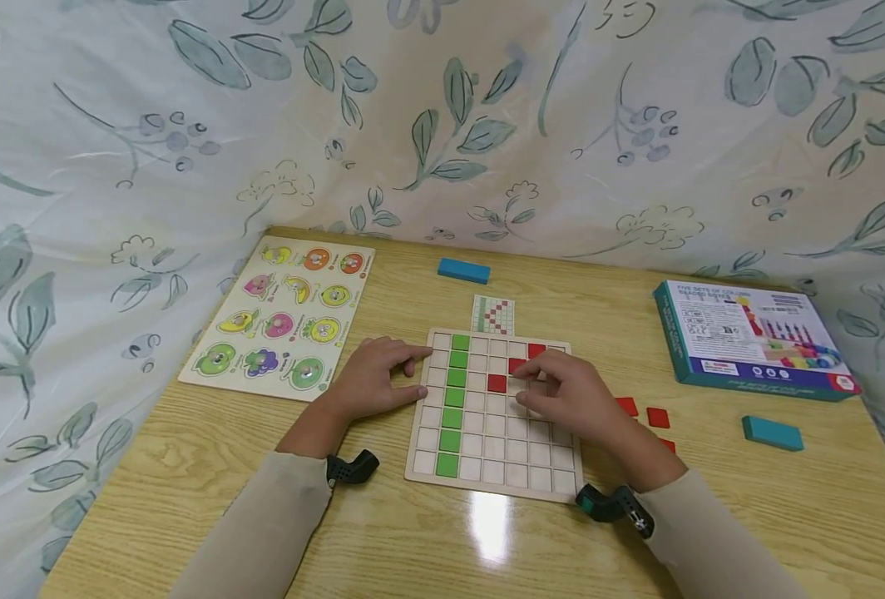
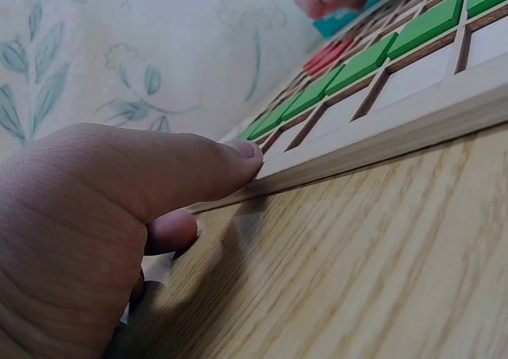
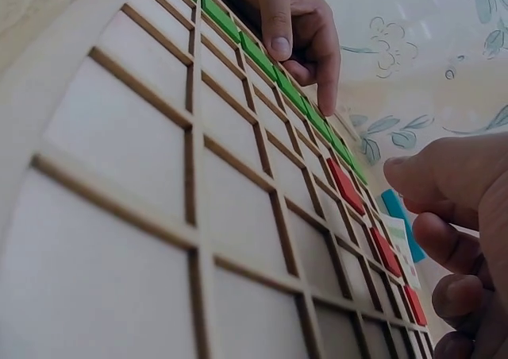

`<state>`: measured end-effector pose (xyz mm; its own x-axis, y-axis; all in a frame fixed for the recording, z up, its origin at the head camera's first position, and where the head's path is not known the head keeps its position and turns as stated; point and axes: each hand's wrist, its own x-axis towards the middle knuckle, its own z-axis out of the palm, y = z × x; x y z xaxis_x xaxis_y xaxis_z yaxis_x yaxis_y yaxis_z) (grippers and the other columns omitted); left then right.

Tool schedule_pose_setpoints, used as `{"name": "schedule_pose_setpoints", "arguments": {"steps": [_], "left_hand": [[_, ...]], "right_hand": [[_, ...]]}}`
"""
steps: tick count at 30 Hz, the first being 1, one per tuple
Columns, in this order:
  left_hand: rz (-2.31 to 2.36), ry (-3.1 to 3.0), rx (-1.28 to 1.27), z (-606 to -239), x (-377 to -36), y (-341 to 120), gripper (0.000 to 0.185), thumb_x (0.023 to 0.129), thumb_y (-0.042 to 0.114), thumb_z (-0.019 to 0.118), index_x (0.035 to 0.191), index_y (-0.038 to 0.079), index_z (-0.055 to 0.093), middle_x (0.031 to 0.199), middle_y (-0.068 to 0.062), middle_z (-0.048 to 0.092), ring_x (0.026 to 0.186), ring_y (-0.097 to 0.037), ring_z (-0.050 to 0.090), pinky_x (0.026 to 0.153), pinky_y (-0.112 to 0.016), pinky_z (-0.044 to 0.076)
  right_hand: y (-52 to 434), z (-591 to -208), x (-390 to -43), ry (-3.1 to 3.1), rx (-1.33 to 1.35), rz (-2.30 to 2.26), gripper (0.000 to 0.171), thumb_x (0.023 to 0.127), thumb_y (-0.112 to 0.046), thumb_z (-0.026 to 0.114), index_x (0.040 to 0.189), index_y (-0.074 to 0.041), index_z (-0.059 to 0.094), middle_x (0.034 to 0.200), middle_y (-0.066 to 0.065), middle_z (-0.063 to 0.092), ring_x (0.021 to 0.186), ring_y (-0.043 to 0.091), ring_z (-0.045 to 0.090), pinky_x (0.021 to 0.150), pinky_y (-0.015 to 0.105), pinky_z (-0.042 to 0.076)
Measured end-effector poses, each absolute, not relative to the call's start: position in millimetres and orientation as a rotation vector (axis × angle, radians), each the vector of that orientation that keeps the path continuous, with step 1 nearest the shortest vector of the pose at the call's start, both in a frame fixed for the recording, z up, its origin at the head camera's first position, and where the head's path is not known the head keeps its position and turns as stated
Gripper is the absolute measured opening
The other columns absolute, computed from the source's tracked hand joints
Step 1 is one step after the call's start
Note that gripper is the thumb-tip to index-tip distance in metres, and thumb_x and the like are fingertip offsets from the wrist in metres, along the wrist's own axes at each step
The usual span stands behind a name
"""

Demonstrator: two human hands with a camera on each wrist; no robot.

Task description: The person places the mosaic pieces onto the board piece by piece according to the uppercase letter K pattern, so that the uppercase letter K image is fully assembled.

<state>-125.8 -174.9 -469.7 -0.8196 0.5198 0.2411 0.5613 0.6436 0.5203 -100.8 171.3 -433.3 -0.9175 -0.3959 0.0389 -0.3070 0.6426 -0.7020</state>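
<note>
A wooden grid board [image 1: 480, 472] lies on the table, with green tiles [image 1: 452, 398] down its second column. Three red tiles [image 1: 496, 383] step diagonally across its upper part. My left hand [image 1: 371, 378] is at the board's left edge, its thumb [image 2: 226, 164] resting against the rim in the left wrist view. Over the right half of the grid hovers my right hand [image 1: 573, 395], next to the red tiles. Its thumb [image 3: 444, 172] and fingers are apart, and nothing shows between them. Loose red tiles [image 1: 658, 418] lie to the right of the board, partly hidden by the right forearm.
Behind the board is a small pattern card [image 1: 493, 315], with a blue block [image 1: 464, 270] farther back. A fruit puzzle board [image 1: 263, 378] lies at left. On the right are a toy box [image 1: 757, 337] and a teal block [image 1: 773, 433]. Patterned cloth [image 1: 442, 125] hangs behind.
</note>
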Motion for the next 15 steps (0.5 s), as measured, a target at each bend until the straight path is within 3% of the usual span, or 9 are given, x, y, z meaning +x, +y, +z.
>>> {"name": "schedule_pose_setpoints", "arguments": {"steps": [9, 15], "left_hand": [[-0.913, -2.798, -0.914, -470, -126, -175, 0.054, 0.088, 0.037, 0.087, 0.137, 0.018, 0.074, 0.089, 0.014, 0.058, 0.084, -0.012, 0.049, 0.088, -0.043, 0.037], [-0.921, -2.793, -0.919, -470, -127, -176, 0.054, 0.087, 0.037, 0.087, 0.137, 0.018, 0.074, 0.089, 0.013, 0.059, 0.084, -0.013, 0.050, 0.087, -0.043, 0.036]], "right_hand": [[184, -438, -93, 2.786, -0.598, -1.155, 0.022, 0.092, -0.016, 0.084, 0.113, -0.017, 0.081, 0.097, -0.006, 0.066, 0.080, 0.019, 0.053, 0.069, 0.032, 0.043], [191, -434, -88, 2.775, -0.578, -1.201, 0.021, 0.093, -0.016, 0.084, 0.113, -0.018, 0.080, 0.094, -0.001, 0.062, 0.076, 0.018, 0.053, 0.066, 0.029, 0.044]]}}
